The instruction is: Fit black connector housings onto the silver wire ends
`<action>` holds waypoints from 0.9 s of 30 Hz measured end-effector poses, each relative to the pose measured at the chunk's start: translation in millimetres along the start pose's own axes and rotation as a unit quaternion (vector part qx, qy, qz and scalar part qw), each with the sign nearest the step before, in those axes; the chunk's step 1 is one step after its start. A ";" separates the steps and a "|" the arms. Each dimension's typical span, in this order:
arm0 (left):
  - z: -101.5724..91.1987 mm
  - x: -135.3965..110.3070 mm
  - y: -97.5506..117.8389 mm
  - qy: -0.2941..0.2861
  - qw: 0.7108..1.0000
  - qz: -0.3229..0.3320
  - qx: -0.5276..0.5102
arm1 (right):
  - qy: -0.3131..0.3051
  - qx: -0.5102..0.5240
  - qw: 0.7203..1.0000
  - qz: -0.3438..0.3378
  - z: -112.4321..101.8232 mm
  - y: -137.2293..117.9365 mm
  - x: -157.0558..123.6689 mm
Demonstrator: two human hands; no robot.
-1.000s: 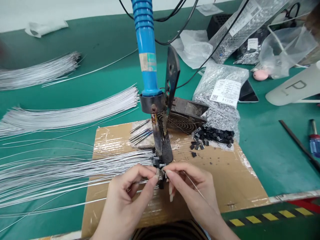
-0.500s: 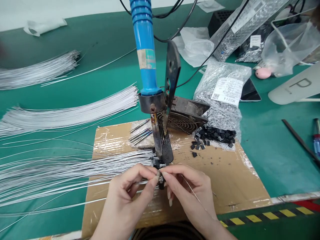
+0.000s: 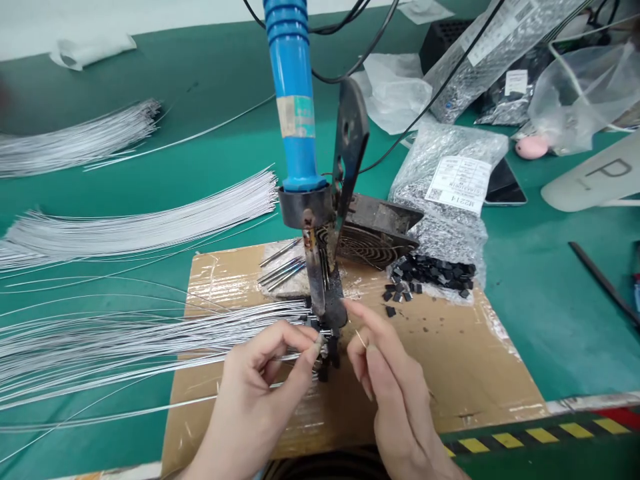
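My left hand (image 3: 273,373) pinches a thin white wire (image 3: 150,333) with a small black part (image 3: 324,352) at its end, just below the tip of the blue-handled soldering iron (image 3: 295,100) fixed upright in its dark stand (image 3: 350,147). My right hand (image 3: 387,373) is beside it on the right, thumb and fingers pinched on a fine silvery strand, probably solder wire (image 3: 361,339), held near the iron's tip. Both hands hover over a taped cardboard sheet (image 3: 450,360).
Bundles of white wires (image 3: 140,227) fan across the green table (image 3: 540,293) on the left. A heap of small black parts (image 3: 430,273) lies by a labelled foil bag (image 3: 450,193). More bags, a phone (image 3: 503,183), a black rod (image 3: 603,283) and cables lie at right and back.
My right hand has let go of the black part and drawn back to the right, lifting the fine strand toward the iron's tip. My left hand keeps its pinch.
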State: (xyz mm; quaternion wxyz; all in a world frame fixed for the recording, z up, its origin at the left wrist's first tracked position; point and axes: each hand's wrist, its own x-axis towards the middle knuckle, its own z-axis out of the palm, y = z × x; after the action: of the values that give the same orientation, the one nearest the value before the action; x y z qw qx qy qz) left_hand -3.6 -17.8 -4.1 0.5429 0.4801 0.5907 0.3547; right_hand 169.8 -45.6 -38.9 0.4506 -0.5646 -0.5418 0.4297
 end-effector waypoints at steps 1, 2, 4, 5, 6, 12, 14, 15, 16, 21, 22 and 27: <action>0.5 1.5 0.8 0.004 1.000 0.004 0.002 | -0.006 -0.005 1.000 0.013 0.2 -2.3 -0.1; 1.2 2.9 2.0 0.007 1.000 0.006 0.003 | -0.012 -0.011 1.000 0.025 0.5 -4.7 0.0; 2.6 5.6 4.2 0.014 1.000 0.010 0.008 | -0.013 -0.030 0.998 0.044 0.6 -8.9 0.2; 3.0 6.8 5.1 0.016 1.000 0.010 0.012 | -0.007 -0.042 0.998 0.050 0.1 -10.2 0.4; 3.3 7.8 5.8 0.018 1.000 0.009 0.015 | 0.002 -0.054 0.997 0.051 -0.7 -10.6 0.7; 2.5 11.5 7.0 0.031 0.999 0.000 0.021 | 0.002 -0.027 1.000 -0.013 -7.1 -5.6 8.4; 1.6 12.2 7.7 0.021 0.999 -0.003 0.029 | -0.003 0.014 1.000 -0.022 -6.9 -5.6 11.6; 1.2 12.6 8.2 0.017 0.999 -0.004 0.033 | 0.000 0.034 0.999 -0.019 -6.3 -6.3 12.8; 0.6 13.1 8.7 0.016 0.999 -0.002 0.035 | 0.005 0.053 0.998 -0.012 -5.6 -7.3 13.6; -1.2 16.0 10.2 0.023 0.999 0.011 0.047 | -0.001 0.123 0.992 0.038 -2.3 -13.6 14.3; -1.3 16.6 10.3 0.025 0.998 0.010 0.050 | -0.003 0.127 0.991 0.048 -2.0 -14.5 14.5; -0.1 19.5 11.2 0.037 0.999 0.003 0.035 | 0.009 0.122 0.991 0.058 -0.8 -16.9 17.2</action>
State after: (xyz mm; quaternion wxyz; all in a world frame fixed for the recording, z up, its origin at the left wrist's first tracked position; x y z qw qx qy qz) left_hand -0.7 4.0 0.7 0.5026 0.4874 0.6206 0.3531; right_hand 167.6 -28.3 -22.2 0.4957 -0.5394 -0.4476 0.5129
